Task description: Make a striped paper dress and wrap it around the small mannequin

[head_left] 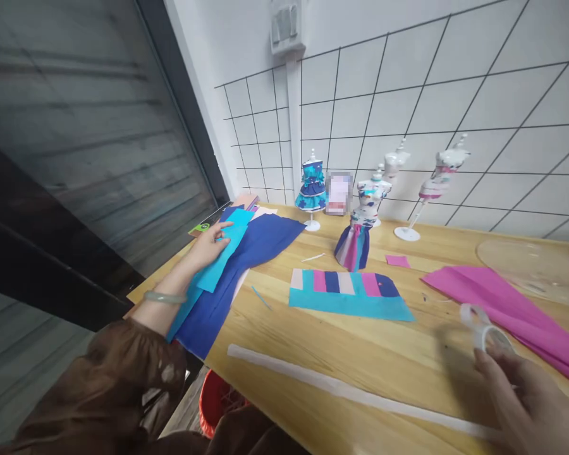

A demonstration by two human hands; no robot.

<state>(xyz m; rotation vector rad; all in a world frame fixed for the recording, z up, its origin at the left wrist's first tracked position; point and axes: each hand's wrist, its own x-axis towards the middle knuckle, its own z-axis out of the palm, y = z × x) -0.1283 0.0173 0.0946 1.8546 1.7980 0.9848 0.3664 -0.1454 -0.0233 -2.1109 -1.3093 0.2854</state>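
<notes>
My left hand [209, 246] rests on a turquoise fabric piece [232, 243], fingers apart and touching it. Under that piece lies a larger dark blue fabric [265, 240]. At the right, my right hand [526, 392] is closed on a white object with two rings [497, 338], held just above the table; motion blurs it and its other end is hidden. Between the hands lies a panel [351, 303] of pink, turquoise, navy and pale patches along a turquoise strip. Magenta fabric [493, 294] spreads beyond my right hand.
A small mannequin in a blue dress [312, 186] and one in a striped skirt [360, 234] stand at the back. Another mannequin [443, 177] leans right. A long white strip [341, 385] crosses the wooden table [284, 338]. A red bin [215, 398] sits below the edge.
</notes>
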